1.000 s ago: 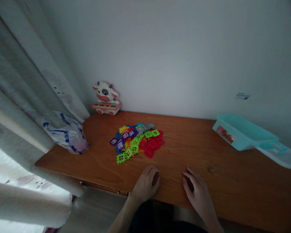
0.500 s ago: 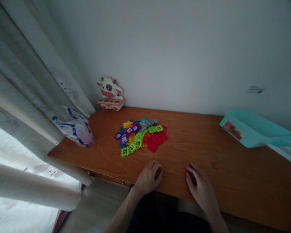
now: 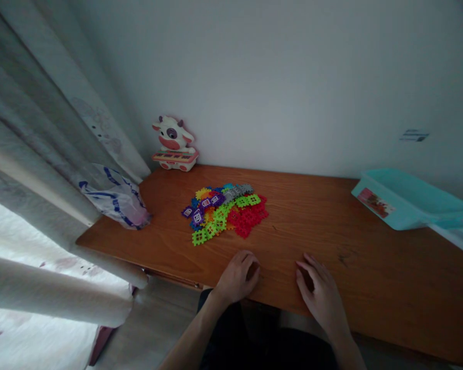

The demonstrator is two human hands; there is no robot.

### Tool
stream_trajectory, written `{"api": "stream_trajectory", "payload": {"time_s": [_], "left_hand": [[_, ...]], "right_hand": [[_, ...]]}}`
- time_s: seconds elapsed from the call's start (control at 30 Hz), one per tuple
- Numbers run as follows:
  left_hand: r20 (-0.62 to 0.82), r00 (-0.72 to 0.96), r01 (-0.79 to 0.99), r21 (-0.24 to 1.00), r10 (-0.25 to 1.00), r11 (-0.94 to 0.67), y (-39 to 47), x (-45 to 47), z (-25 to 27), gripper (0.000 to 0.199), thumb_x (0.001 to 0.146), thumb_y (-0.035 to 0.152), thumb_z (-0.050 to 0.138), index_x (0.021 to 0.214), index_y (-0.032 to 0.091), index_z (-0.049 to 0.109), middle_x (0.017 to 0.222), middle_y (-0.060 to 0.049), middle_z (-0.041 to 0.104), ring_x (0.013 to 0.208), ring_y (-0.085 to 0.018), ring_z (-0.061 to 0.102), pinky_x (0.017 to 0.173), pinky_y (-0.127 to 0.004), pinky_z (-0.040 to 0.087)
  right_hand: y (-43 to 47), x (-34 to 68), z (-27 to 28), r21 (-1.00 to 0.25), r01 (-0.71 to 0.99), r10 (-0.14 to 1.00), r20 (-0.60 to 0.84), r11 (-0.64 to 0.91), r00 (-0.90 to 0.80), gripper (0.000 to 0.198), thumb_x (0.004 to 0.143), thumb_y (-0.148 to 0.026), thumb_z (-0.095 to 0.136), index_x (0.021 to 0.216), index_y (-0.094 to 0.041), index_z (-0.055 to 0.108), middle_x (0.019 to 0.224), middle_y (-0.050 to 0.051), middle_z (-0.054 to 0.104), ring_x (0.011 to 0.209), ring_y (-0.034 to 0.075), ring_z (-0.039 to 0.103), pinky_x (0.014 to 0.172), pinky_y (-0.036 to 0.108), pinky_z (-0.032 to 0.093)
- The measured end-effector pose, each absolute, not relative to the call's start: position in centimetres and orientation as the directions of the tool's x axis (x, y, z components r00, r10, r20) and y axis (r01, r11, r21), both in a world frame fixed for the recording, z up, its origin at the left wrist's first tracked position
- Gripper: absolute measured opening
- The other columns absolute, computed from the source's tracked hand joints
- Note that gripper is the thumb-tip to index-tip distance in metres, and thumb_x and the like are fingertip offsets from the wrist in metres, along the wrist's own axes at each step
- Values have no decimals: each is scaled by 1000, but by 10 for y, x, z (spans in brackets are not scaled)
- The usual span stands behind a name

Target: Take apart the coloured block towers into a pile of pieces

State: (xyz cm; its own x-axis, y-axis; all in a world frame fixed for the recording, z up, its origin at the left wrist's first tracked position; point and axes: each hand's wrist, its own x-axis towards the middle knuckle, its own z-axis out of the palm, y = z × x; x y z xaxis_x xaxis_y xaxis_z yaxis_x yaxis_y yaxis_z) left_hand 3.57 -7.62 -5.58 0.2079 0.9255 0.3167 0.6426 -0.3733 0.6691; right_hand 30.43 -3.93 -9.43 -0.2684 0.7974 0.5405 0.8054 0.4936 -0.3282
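Observation:
My left hand (image 3: 239,276) rests on the wooden table (image 3: 293,216) near its front edge, fingers loosely curved with a gap inside the curl and nothing in it. To its right, my right hand (image 3: 319,288) lies on the same edge, thumb and fingers a little apart, also holding nothing. Beyond my left hand is a heap of interlocking plastic building pieces: green pieces (image 3: 220,222), red pieces (image 3: 250,218), purple pieces (image 3: 198,217), grey pieces (image 3: 237,192), and some yellow, orange and blue ones. Neither hand touches the heap.
A cow-shaped toy keyboard (image 3: 174,146) stands at the back left against the wall. In front of it on the left sits a white and blue plastic bag (image 3: 118,203) beside the curtain (image 3: 104,128). A turquoise plastic box (image 3: 412,200) stands at the right, with a lid (image 3: 457,234) beside it.
The camera view has tilted slightly, so the things on the table appear a bit higher. Both hands stay in the same place on the table, and the plastic pieces have not moved.

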Motion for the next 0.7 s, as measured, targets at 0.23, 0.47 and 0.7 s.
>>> {"api": "stream_trajectory", "payload": {"time_s": [0.23,0.47,0.7], "left_hand": [[308,181,631,692,934,-350,-77,38,-56,16,91,12,55,103,21,57,107,-6,61,103,-20,59,96,-35,51],[310,179,620,701,934,-352,-76,38,-55,16,91,11,55,103,22,58,107,-6,62,101,-19,60,94,-34,52],[331,142,489,796,933,-357,-79,44,-39,11,94,21,56,104,21,61,106,-8,63,103,-22,59,96,-39,49]], "right_hand": [[-39,306,-96,-322,801,787,553,505,-274,30,98,-38,48,112,-18,66,129,18,66,116,35,65,98,59,53],[-39,306,-100,-337,797,787,561,501,-258,28,97,-37,50,112,-18,66,128,17,67,117,35,65,99,60,51],[-40,304,-98,-355,799,797,555,485,-238,26,97,-34,50,110,-20,67,129,16,67,119,33,64,102,57,51]]}}
